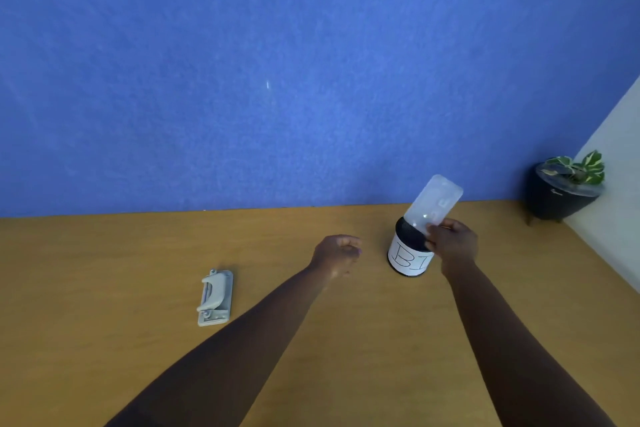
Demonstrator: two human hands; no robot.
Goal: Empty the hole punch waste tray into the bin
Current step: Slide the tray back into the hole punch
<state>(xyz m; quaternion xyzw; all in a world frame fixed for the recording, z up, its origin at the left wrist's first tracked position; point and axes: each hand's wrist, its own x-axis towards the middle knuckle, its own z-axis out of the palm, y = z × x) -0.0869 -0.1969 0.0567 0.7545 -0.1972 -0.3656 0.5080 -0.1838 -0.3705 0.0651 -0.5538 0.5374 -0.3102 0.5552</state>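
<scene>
My right hand (450,244) holds the translucent waste tray (433,203) by its lower end, tilted over the mouth of the bin (407,260). The bin is a small black mesh cylinder with a white paper label lettered "BI". My left hand (337,251) hovers over the table just left of the bin, fingers curled in with nothing in them. The grey hole punch (214,298) lies on the table at the left, well apart from both hands, without its tray.
The wooden table (104,270) runs back to a blue wall (277,80). A black pot with a green-and-white plant (562,191) stands in the far right corner, beside a white wall.
</scene>
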